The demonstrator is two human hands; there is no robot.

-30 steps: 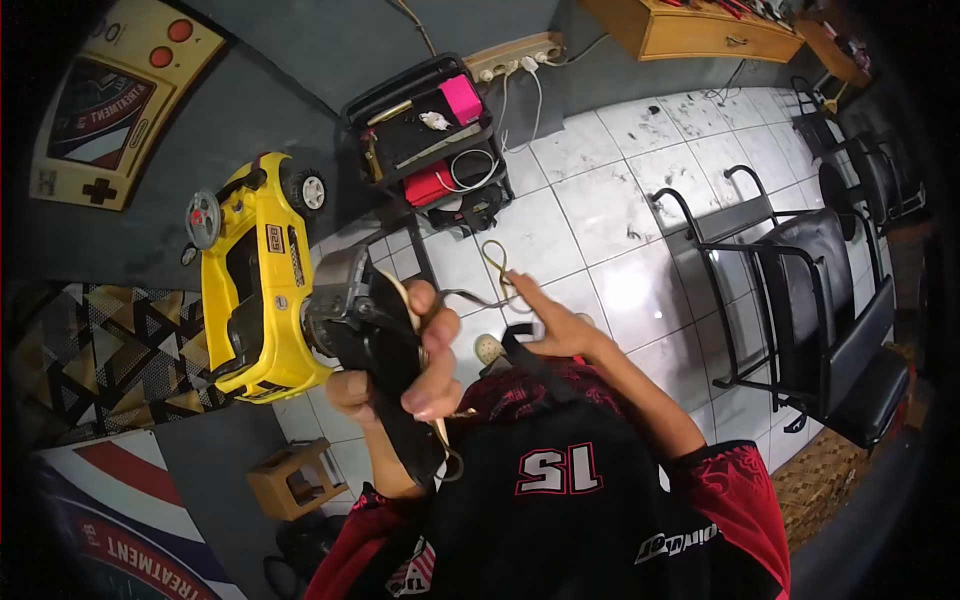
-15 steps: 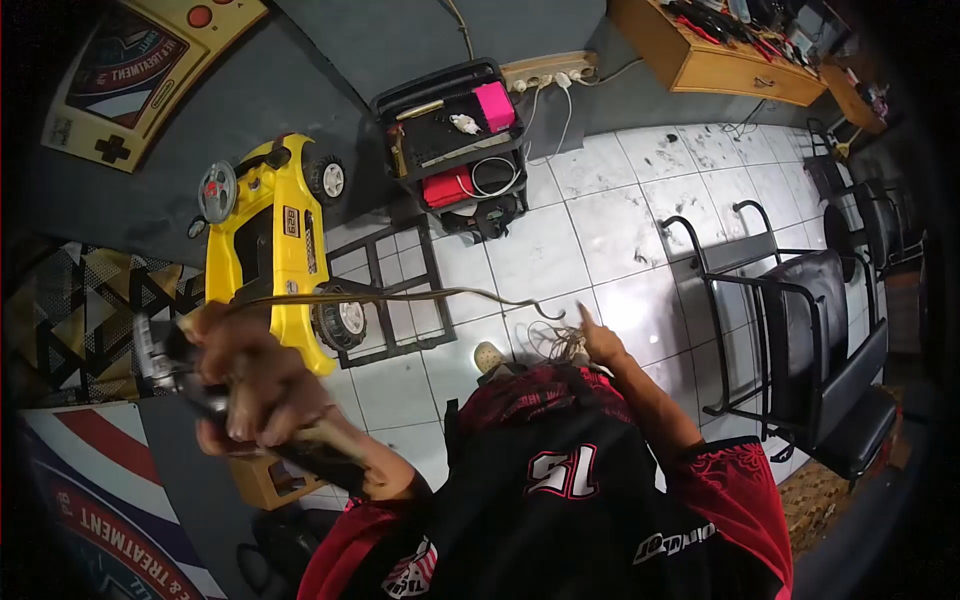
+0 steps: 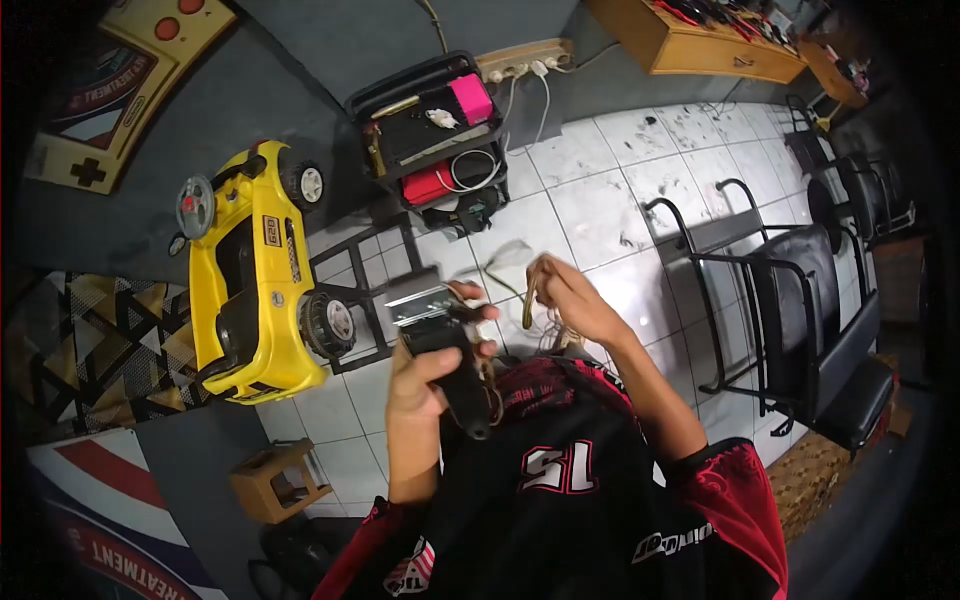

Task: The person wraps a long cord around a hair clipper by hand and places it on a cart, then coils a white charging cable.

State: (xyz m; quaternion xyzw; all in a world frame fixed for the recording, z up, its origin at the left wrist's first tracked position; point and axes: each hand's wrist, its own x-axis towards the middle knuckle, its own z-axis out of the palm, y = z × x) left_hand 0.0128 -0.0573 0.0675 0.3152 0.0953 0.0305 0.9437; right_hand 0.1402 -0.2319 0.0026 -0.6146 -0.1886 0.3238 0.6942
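Note:
My left hand [image 3: 415, 385] is wrapped round a hair clipper [image 3: 450, 365], a black body with a shiny silver blade head facing up and away. A loop of its brown cord hangs beside the clipper's lower end. To the right, my right hand [image 3: 580, 305] has its fingers closed on a folded length of cord [image 3: 528, 305]. More of the thin cord lies loosely bunched below that hand, partly hidden by it.
A yellow toy car [image 3: 255, 270] stands at the left beside a black metal frame [image 3: 365, 265] on the tiles. A black trolley [image 3: 425, 140] holds a pink box. Black armchairs [image 3: 800, 270] stand at right; a cardboard box [image 3: 280, 480] sits lower left.
My left hand has brought the clipper from the far left to near my body. My right hand, earlier with a finger stretched out, has risen and closed on the cord.

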